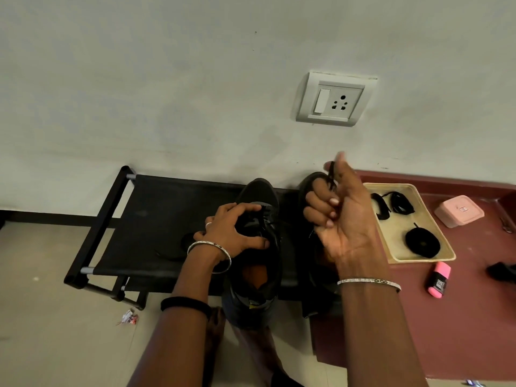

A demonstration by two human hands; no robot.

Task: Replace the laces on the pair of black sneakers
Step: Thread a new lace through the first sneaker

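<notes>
With the right hand [343, 219], closest and raised, pinches a black lace [331, 174] near its end, seemingly to draw it through the eyelets. With the left hand [234, 230], lower and just left of it, grips the sneaker [262, 191] over its tongue, likely to steady it against that pull. Keeps spare laces [399, 203] in the tray [398, 238] just right of the right hand, within reach.

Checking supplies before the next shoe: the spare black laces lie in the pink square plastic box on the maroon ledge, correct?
Not quite. The spare black laces lie in the beige rectangular tray, not in the pink square plastic box, which sits apart to the tray's right. The tray does stand on the maroon ledge, as the head view shows.
</notes>
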